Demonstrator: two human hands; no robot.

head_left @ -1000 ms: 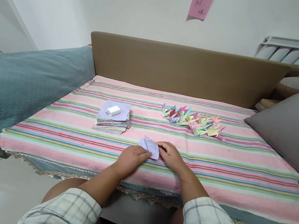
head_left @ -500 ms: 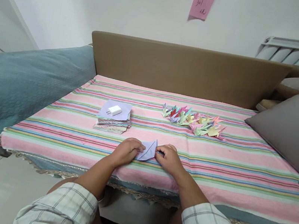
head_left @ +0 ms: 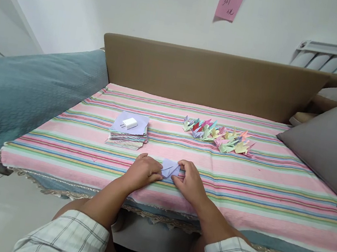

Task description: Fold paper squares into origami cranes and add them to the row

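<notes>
A partly folded lavender origami paper point(head_left: 169, 168) lies low over the striped cloth between my two hands. My left hand point(head_left: 144, 171) grips its left edge, fingers closed on it. Thumb and forefinger of my right hand point(head_left: 190, 180) pinch its right side. Beyond my left hand stands a stack of square paper sheets point(head_left: 127, 137), lavender on top, with a white charger plug point(head_left: 129, 123) resting on it. Farther back to the right, several folded paper cranes point(head_left: 218, 136) in many colours sit crowded in rows.
The striped cloth point(head_left: 67, 135) covers the sofa seat, with a lace-trimmed front edge. A brown backrest point(head_left: 201, 78) rises behind. On the left is a blue-covered armrest point(head_left: 40, 84); at right lies a grey cushion point(head_left: 335, 144). A pink note point(head_left: 230, 2) hangs on the wall.
The lavender paper has been turned and its raised point now lies flatter. My right hand has shifted its pinch to the paper's right corner, and my left fingers lie closer over its left edge.
</notes>
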